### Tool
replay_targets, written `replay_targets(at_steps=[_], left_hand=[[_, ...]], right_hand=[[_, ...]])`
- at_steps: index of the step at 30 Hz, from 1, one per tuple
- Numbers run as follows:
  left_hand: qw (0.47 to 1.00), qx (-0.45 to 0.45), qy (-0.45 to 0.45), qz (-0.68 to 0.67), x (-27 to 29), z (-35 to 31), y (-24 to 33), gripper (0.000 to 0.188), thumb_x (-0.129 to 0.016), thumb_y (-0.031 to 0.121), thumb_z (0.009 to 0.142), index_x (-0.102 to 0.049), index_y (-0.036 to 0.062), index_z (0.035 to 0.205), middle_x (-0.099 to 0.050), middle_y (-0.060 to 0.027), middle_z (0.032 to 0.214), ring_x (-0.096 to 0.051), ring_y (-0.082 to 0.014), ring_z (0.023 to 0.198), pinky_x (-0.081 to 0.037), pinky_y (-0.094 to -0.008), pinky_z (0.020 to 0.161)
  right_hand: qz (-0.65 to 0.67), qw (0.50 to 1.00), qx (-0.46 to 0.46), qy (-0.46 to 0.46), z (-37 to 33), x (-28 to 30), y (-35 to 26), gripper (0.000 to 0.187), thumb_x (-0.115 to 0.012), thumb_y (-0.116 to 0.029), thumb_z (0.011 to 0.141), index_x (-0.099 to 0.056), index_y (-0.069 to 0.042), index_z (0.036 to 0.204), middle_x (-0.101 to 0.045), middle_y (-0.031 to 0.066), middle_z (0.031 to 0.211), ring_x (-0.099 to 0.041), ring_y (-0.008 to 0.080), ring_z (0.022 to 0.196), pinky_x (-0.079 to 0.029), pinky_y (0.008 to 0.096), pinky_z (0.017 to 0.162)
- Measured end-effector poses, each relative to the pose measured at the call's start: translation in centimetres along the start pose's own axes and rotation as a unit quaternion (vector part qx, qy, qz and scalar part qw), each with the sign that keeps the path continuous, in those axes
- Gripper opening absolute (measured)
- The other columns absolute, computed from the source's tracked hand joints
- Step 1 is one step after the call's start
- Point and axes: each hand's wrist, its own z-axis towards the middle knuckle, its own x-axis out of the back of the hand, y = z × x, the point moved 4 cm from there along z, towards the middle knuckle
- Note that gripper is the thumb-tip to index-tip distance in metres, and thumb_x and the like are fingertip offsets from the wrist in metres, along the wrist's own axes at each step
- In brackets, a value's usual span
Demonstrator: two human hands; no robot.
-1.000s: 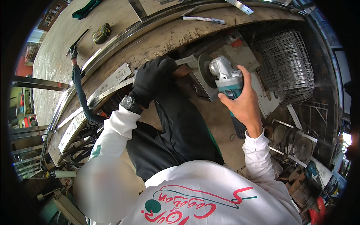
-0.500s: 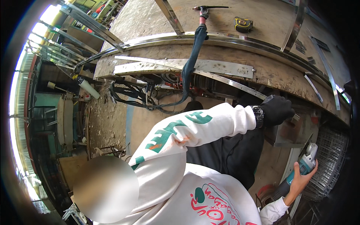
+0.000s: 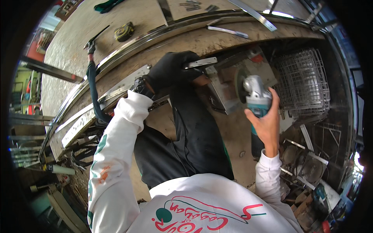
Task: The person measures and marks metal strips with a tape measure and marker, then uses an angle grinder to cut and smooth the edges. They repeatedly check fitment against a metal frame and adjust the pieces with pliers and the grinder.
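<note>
My left hand [image 3: 175, 70], in a black glove, is closed around a narrow silver metal strip [image 3: 201, 62] with small holes. The strip's short end sticks out to the right of my fingers, near the workbench's front edge [image 3: 233, 43]. Bare, my right hand [image 3: 268, 122] is wrapped round the body of a teal and black angle grinder [image 3: 258, 101] with a grey head. The grinder's cutting disc [image 3: 241, 84] stands on edge, facing the strip but apart from it. Whether the disc spins, I cannot tell.
Below the bench edge sits a metal box [image 3: 221, 101], with a wire mesh basket [image 3: 305, 83] to its right. A tape measure [image 3: 124, 32], a welding torch [image 3: 91, 47], a white marker [image 3: 227, 32] and a flat metal bar [image 3: 254, 14] lie on the bench. Scrap lies at lower right.
My view has swung to the right. The grinder has come up from low at the right, closer to the strip's end. My left hand keeps hold of the strip.
</note>
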Motion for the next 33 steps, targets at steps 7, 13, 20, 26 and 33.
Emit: replay_targets(at_steps=[7, 13, 20, 26, 33], left_hand=[[0.998, -0.044, 0.049, 0.018, -0.5, -0.4, -1.3, 0.041, -0.081, 0.029, 0.091, -0.074, 0.0051, 0.124, -0.078, -0.0168, 0.103, -0.075, -0.0279, 0.089, -0.058, -0.0384, 0.083], [0.998, -0.032, 0.06, 0.001, -0.9, -0.6, -1.7, 0.039, -0.084, 0.03, 0.089, -0.077, 0.0079, 0.121, -0.077, -0.015, 0.096, -0.073, -0.0239, 0.082, -0.057, -0.0357, 0.079], [0.999, 0.031, 0.014, 0.005, -1.0, -0.3, -2.1, 0.047, -0.084, 0.021, 0.086, -0.074, 0.0037, 0.129, -0.079, -0.0147, 0.11, -0.075, -0.019, 0.098, -0.058, -0.0354, 0.09], [1.0, 0.027, 0.009, 0.013, -0.5, -0.1, -1.9, 0.046, -0.083, 0.018, 0.086, -0.074, 0.0029, 0.129, -0.079, -0.012, 0.104, -0.073, -0.0163, 0.091, -0.057, -0.0342, 0.086], [0.999, 0.015, 0.033, -0.007, -0.6, -0.4, -1.6, 0.039, -0.082, 0.023, 0.088, -0.076, 0.0066, 0.122, -0.078, -0.0126, 0.096, -0.073, -0.0199, 0.085, -0.058, -0.035, 0.081]], right_hand=[[0.005, 0.999, 0.015, -0.038, 2.0, -3.0, -3.8, 0.092, -0.086, -0.014, 0.077, -0.037, -0.011, 0.155, -0.068, 0.0286, 0.128, -0.068, 0.0491, 0.113, -0.056, 0.0516, 0.094], [-0.016, 0.998, 0.055, -0.035, 2.7, -3.5, -4.2, 0.095, -0.088, -0.013, 0.077, -0.036, -0.013, 0.156, -0.068, 0.0276, 0.129, -0.068, 0.0498, 0.113, -0.055, 0.0517, 0.095], [-0.053, 0.996, 0.058, -0.032, 3.3, -3.3, -4.8, 0.095, -0.087, -0.011, 0.077, -0.037, -0.013, 0.156, -0.066, 0.0282, 0.131, -0.066, 0.0516, 0.116, -0.055, 0.053, 0.095], [-0.013, 0.997, 0.05, -0.052, 1.4, -2.9, -3.9, 0.095, -0.088, -0.011, 0.076, -0.038, -0.012, 0.156, -0.066, 0.0277, 0.131, -0.066, 0.0483, 0.118, -0.054, 0.0502, 0.099], [0.11, 0.991, -0.026, -0.076, 0.0, -3.4, -0.5, 0.094, -0.092, -0.022, 0.075, -0.041, -0.003, 0.153, -0.063, 0.0186, 0.133, -0.064, 0.0306, 0.12, -0.051, 0.0416, 0.104]])
